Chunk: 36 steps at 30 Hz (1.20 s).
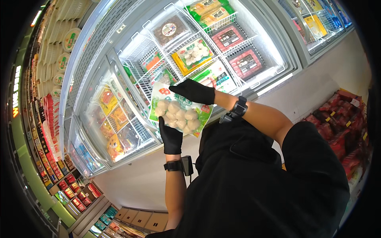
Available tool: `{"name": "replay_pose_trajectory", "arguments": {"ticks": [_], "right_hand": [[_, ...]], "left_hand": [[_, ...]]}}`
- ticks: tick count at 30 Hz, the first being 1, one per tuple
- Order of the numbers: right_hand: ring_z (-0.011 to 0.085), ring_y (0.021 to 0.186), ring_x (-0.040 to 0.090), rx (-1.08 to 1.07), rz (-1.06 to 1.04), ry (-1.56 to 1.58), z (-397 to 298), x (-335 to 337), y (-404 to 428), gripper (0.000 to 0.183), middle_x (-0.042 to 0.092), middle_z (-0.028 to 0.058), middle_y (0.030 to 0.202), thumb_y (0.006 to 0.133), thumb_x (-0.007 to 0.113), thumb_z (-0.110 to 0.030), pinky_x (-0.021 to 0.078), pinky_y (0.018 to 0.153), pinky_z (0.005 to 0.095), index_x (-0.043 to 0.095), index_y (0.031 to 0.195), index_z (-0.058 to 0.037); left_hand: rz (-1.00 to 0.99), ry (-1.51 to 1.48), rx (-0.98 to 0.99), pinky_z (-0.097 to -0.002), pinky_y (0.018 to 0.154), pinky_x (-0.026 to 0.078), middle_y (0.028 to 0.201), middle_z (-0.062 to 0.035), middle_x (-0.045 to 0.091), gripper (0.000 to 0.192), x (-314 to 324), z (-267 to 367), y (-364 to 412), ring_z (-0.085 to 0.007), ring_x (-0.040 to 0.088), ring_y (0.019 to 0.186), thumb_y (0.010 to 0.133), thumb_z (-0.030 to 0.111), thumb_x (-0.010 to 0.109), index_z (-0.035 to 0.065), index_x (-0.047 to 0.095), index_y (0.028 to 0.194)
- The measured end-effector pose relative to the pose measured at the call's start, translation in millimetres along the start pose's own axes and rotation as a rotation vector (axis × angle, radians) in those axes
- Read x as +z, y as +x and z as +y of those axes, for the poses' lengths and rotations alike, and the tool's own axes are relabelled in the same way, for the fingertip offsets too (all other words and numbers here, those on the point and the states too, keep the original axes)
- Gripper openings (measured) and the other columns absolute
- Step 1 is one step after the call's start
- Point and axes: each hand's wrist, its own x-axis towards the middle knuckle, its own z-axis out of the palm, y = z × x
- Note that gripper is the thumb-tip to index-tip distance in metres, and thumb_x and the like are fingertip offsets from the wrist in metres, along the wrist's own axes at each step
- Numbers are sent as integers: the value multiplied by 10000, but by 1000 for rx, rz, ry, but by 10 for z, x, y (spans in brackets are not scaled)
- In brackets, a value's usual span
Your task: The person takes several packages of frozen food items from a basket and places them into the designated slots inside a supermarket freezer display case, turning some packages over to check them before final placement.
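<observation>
A clear-windowed plastic bag of pale frozen balls (178, 116), with green and white printing, is held up over the chest freezer's front edge. My left hand (171, 136), in a black glove, grips its lower left edge with the thumb on the front. Across the bag's upper part lies my right hand (195, 92), also black-gloved, its fingers pointing left and partly hiding the print. Behind the bag are white wire baskets (171, 64) inside the open freezer section. One basket holds a similar ball package (195, 53) on a yellow one.
Trays of pink-red meat (245, 64) and a box of brown food (171, 29) sit in the freezer. A sliding glass lid (119, 119) covers the left section. Red packages (339, 128) are piled at the right. Stocked shelves (47, 119) stand beyond the freezer.
</observation>
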Motion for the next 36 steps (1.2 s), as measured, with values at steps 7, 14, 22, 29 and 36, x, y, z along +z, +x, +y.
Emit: {"name": "replay_pose_trajectory", "arguments": {"ticks": [7, 14, 22, 29, 36], "right_hand": [[130, 714, 545, 549, -117, 430, -313, -155, 89, 454, 617, 110, 768, 959, 445, -360, 450, 712, 313, 585, 1044, 63], [68, 817, 556, 642, -150, 619, -453, -285, 41, 409, 640, 34, 944, 918, 537, -357, 460, 741, 264, 632, 1044, 20], [81, 935, 565, 497, -94, 950, -627, -410, -19, 377, 602, 35, 1079, 903, 571, -261, 468, 823, 260, 552, 1192, -20], [120, 1033, 538, 379, -104, 579, -959, -640, 18, 445, 574, 88, 1145, 910, 566, -231, 436, 904, 284, 476, 1275, 7], [122, 989, 525, 269, -161, 706, -1165, -766, 50, 308, 589, 45, 1069, 834, 526, -10, 420, 909, 280, 557, 1140, -11]], "left_hand": [[-10, 55, 54, -380, 978, 414, 1278, -94, 466, 411, 134, 214, -142, -226, 488, 1151, 992, 291, 370, 63, 357, 1334], [42, -184, -72, -411, 986, 398, 1284, -115, 482, 493, 206, 446, -280, -265, 483, 1179, 927, 290, 485, 45, 361, 1336], [-8, -256, -24, -417, 986, 400, 1281, -103, 481, 480, 285, 519, -406, -265, 486, 1176, 912, 243, 504, 63, 372, 1337], [60, -185, 45, -380, 1000, 385, 1268, -97, 486, 392, 507, 698, -586, -228, 474, 1175, 974, 239, 372, 16, 409, 1294], [117, -151, 199, -399, 973, 406, 1204, -93, 524, 383, 597, 792, -607, -232, 509, 1135, 916, 211, 465, 16, 464, 1246]]}}
